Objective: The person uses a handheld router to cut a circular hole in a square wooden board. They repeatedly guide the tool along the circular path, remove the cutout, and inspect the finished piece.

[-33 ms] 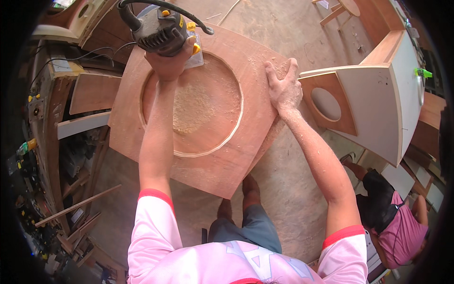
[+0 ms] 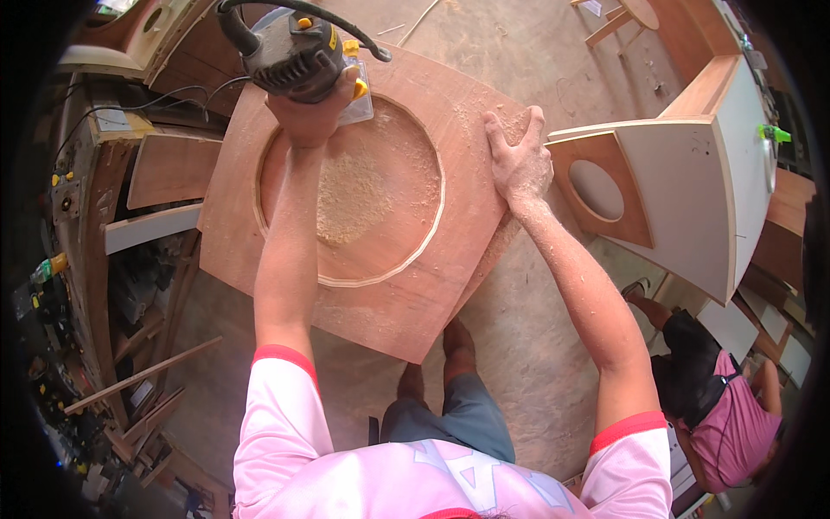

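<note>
Gripping a grey router (image 2: pixel 290 54) with yellow label, left hand (image 2: pixel 313 112).

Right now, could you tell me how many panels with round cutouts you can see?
3: the wood panel being routed, another right, one top left; more may be hidden.

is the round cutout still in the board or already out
Still in. The round disc sits level inside the wooden board, ringed by a routed groove, with sawdust piled on it. Whether the groove goes right through cannot be told.
</note>
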Tool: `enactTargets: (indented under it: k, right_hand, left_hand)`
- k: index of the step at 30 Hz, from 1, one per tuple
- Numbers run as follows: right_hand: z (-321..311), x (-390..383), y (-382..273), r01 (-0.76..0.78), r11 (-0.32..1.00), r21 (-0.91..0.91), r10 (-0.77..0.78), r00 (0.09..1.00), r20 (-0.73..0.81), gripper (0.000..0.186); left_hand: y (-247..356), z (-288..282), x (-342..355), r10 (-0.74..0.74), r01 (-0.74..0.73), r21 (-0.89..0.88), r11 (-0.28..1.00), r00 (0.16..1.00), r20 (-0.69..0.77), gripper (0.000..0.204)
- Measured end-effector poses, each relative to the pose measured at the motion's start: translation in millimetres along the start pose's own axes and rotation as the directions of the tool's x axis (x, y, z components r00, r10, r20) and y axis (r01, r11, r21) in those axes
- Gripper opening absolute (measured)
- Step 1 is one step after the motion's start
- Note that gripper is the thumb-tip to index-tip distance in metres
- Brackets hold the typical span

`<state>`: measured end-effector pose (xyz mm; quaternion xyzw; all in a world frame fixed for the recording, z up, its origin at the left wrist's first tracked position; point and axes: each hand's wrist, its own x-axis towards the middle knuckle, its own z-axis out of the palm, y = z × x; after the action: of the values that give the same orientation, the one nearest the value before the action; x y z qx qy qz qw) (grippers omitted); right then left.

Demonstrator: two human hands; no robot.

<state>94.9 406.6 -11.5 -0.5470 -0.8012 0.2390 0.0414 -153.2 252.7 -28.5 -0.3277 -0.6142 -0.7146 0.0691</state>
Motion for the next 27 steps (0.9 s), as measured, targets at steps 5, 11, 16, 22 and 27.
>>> enactTargets:
  k: [5, 11, 16, 22, 27]
  right_hand:
    - [-2, 0, -2, -0.006, 1.0, 0.0, 0.006, 1.0, 0.025, 0.084]
    - [-3, 1, 0, 0.009, 0.999, 0.054, -0.011, 0.999, 0.04, 0.083]
    - [-4, 2, -2, -0.008, 1.0, 0.006, 0.008, 0.998, 0.056, 0.085]
    - [-8, 1, -3, -0.025, 0.999, 0.033, 0.022, 0.996, 0.083, 0.087]
    - [-4, 2, -1, -0.031, 0.999, -0.006, 0.032, 0.997, 0.065, 0.089]
  left_hand:
    - [2, 15, -7, -0.018, 0.018, 0.042, 0.999, 1.0, -0.017, 0.052]
    - [16, 41, -19, -0.023, 0.028, -0.071, 0.997, 0.997, 0.073, 0.051]
    - [28, 58, -29, 0.022, -0.016, -0.128, 0.992, 0.999, 0.043, 0.048]
    - [38, 70, -39, 0.042, -0.033, -0.099, 0.995, 0.995, 0.086, 0.042]
    - [42, 74, -52, 0.031, -0.018, -0.105, 0.994, 0.993, 0.116, 0.044]
